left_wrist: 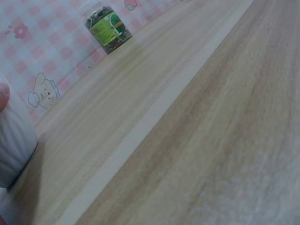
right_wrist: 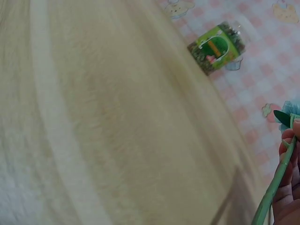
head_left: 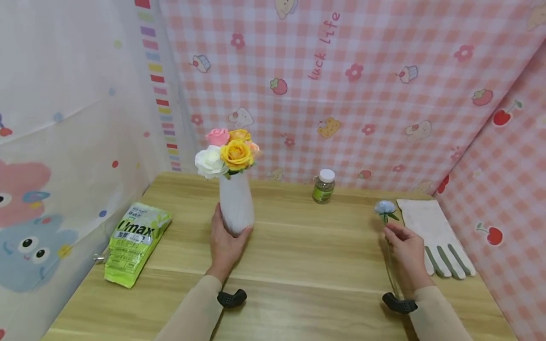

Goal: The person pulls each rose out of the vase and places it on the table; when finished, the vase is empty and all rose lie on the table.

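Observation:
A white vase (head_left: 237, 203) stands left of the table's middle, filled with pink, white and yellow artificial roses (head_left: 236, 155). Around its lower part my left hand (head_left: 228, 241) is curled, thumb on the near right side; the left wrist view catches only the vase's edge (left_wrist: 16, 136) and a bit of thumb. At the right, my right hand (head_left: 403, 248) pinches a blue artificial flower (head_left: 385, 207) just under its head, between thumb and fingers. Its long green stem (right_wrist: 276, 180) runs down past the palm toward the wrist.
A jar with a white lid (head_left: 324, 187) stands at the back beside the checked cloth. White and green gloves (head_left: 422, 222) lie right of my right hand. On the left lies a green Umax bag (head_left: 135, 244), with a small metallic object (head_left: 99, 258) beside it.

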Tool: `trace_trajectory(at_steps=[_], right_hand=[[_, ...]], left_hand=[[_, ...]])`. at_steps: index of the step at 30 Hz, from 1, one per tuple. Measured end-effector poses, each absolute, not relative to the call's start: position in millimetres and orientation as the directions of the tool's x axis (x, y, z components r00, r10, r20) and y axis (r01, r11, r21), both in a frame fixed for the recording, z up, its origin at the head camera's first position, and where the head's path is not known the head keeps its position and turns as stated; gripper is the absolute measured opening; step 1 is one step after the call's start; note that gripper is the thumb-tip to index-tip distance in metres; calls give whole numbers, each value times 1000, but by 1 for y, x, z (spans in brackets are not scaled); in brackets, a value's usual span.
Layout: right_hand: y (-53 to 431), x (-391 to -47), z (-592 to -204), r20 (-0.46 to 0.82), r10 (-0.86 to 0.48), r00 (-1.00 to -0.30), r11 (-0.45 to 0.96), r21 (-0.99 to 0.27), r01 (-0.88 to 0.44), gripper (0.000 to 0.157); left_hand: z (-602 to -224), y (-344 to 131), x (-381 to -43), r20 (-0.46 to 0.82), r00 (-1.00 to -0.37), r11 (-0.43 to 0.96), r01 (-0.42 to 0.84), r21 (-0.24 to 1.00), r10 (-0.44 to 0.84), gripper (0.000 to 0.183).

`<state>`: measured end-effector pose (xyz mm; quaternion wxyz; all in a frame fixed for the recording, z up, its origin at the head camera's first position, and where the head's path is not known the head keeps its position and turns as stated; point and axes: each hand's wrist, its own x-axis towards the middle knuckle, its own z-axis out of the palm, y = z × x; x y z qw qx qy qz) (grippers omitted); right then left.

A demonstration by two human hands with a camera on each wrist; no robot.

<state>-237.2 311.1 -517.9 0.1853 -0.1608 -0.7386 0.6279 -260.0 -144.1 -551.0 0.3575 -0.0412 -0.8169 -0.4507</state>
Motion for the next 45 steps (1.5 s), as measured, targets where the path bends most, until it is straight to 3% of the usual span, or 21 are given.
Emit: trace_trajectory(at_steps=[5,21,45], right_hand=[[315,-241,-533,26,491,-871,230,-968,101,32],[322,-247,-543,86,470,-879,444,-884,150,30],[326,-237,-541,63,406,-912,523,-835,175,34]], left_hand=[[-553,-144,-260,621,-739,593,385,707,-261,108],[-550,-143,-260,579,-770,581,351,734,-267,107],[-548,-144,-259,560,-790,578,342,741,-251,106]])
